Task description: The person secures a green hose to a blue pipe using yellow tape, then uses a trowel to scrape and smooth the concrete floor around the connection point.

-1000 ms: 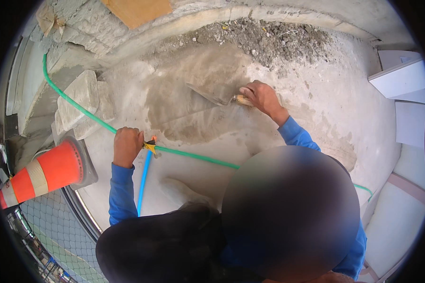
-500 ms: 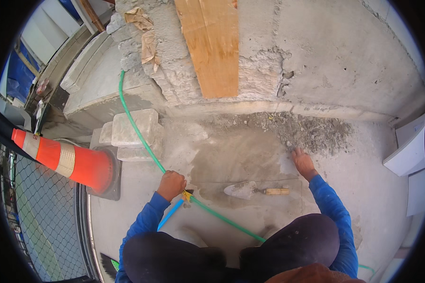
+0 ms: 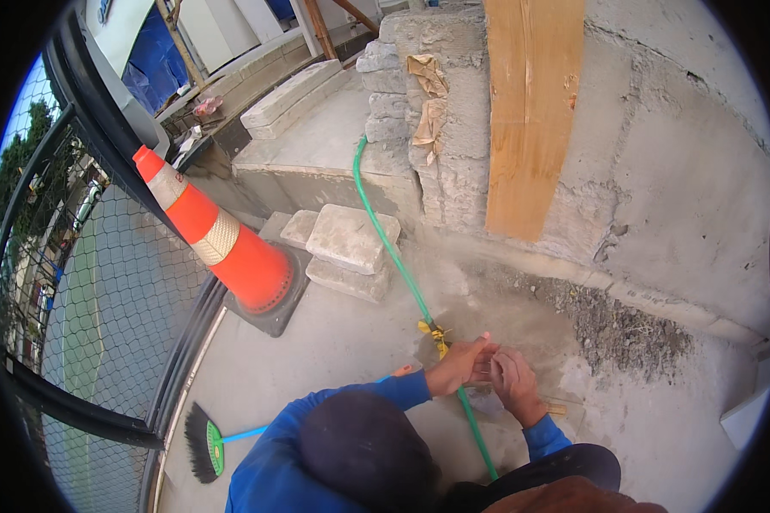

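My left hand (image 3: 459, 368) and my right hand (image 3: 515, 386) are close together over the wet patch, the fingers of one meeting those of the other. The left thumb points up and its fingers reach toward the right hand. The right hand's fingers are loosely bent, and nothing shows in either hand. Behind the left wrist runs a green hose (image 3: 399, 272) with a yellow tie (image 3: 436, 333) on it. Under the right hand lies a trowel, mostly hidden, its wooden handle (image 3: 557, 409) peeking out.
An orange cone (image 3: 222, 235) stands left, by the mesh fence (image 3: 115, 282). A broom (image 3: 207, 443) with a blue handle lies below it. Concrete blocks (image 3: 351, 244) are stacked by the step. Gravel (image 3: 633, 333) lines the wall's foot, beneath a wooden board (image 3: 535, 120).
My left hand has let go of the hose and moved right; my right hand has left the gravel's edge, and both have come together. The view has swung left, bringing the broom head into sight.
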A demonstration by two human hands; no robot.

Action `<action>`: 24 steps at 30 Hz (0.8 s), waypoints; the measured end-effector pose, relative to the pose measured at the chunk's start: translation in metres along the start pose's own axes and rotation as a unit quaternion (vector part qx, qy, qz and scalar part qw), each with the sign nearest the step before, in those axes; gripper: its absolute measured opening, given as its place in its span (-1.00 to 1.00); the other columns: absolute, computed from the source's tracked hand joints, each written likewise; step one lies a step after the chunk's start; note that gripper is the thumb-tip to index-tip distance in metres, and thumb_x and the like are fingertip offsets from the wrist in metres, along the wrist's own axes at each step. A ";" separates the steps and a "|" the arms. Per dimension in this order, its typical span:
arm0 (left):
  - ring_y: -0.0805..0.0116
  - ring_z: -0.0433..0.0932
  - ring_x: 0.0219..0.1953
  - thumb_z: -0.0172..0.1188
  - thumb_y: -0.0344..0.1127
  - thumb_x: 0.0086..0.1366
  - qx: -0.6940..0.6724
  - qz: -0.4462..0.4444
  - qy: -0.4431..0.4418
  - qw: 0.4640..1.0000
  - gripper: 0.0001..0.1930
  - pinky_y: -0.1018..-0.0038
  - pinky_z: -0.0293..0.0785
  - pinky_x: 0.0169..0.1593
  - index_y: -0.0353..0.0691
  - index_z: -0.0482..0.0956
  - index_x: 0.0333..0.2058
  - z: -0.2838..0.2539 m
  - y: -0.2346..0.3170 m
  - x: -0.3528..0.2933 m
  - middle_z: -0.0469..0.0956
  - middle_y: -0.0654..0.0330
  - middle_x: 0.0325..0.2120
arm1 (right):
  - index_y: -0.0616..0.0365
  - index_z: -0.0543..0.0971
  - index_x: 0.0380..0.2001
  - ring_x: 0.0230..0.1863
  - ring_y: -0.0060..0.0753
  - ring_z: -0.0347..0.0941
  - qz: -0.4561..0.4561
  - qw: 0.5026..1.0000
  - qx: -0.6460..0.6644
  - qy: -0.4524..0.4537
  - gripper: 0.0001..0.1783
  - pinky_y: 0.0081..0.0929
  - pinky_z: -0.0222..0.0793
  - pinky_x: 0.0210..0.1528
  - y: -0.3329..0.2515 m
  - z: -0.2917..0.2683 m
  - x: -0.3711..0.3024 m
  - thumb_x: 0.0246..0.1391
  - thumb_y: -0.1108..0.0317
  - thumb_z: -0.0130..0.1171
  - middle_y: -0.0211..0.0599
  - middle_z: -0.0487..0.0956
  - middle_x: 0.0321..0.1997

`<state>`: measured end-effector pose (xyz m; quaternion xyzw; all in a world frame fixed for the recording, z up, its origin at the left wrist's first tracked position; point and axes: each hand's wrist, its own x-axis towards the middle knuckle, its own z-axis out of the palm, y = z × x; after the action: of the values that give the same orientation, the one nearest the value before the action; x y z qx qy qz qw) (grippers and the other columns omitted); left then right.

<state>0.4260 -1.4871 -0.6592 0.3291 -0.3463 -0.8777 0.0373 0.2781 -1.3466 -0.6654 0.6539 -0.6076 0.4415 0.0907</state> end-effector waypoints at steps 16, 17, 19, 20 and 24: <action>0.40 0.73 -0.32 0.45 -0.22 0.36 0.376 0.743 0.338 0.438 -0.79 0.32 0.66 -0.12 -0.21 0.90 -0.17 0.135 0.500 -0.082 0.83 0.17 -0.34 | 0.22 0.64 0.10 0.25 0.19 0.50 0.261 0.951 -0.161 -0.045 -0.56 0.07 0.45 0.31 0.063 -0.066 -0.088 0.13 0.45 0.42 -0.03 0.60 0.18; 0.35 0.71 -0.35 0.48 -0.21 0.33 0.389 0.738 0.347 0.429 -0.79 0.29 0.65 -0.13 -0.19 0.90 -0.19 0.144 0.533 -0.081 0.81 0.18 -0.36 | 0.23 0.64 0.09 0.24 0.20 0.49 0.292 0.938 -0.175 -0.056 -0.56 0.09 0.44 0.31 0.069 -0.069 -0.110 0.13 0.45 0.43 0.00 0.60 0.17; 0.27 0.67 -0.34 0.49 -0.23 0.30 0.453 0.690 0.360 0.435 -0.79 0.24 0.63 -0.10 -0.18 0.90 -0.16 0.160 0.572 -0.064 0.78 0.20 -0.35 | 0.23 0.64 0.08 0.23 0.22 0.49 0.334 0.916 -0.213 -0.064 -0.57 0.11 0.43 0.31 0.085 -0.080 -0.152 0.13 0.42 0.43 0.04 0.60 0.17; 0.23 0.66 -0.30 0.48 -0.26 0.30 0.506 0.644 0.365 0.444 -0.76 0.23 0.61 -0.07 -0.18 0.88 -0.10 0.166 0.586 -0.049 0.76 0.21 -0.31 | 0.23 0.65 0.06 0.22 0.22 0.50 0.343 0.908 -0.232 -0.063 -0.59 0.10 0.43 0.30 0.094 -0.085 -0.174 0.14 0.39 0.44 0.05 0.60 0.17; 0.07 0.70 -0.19 0.46 -0.13 0.36 0.627 0.574 0.410 0.331 -0.67 0.16 0.61 0.01 -0.18 0.85 -0.01 0.125 0.647 -0.042 0.76 0.08 -0.23 | 0.22 0.67 0.03 0.20 0.24 0.50 0.343 0.908 -0.201 -0.135 -0.64 0.11 0.42 0.30 0.087 -0.055 -0.183 0.22 0.30 0.42 0.05 0.62 0.15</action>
<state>0.2788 -1.8916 -0.1589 0.2933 -0.8387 0.0833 0.4513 0.1999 -1.2012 -0.7950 0.4261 -0.8769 0.2217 -0.0196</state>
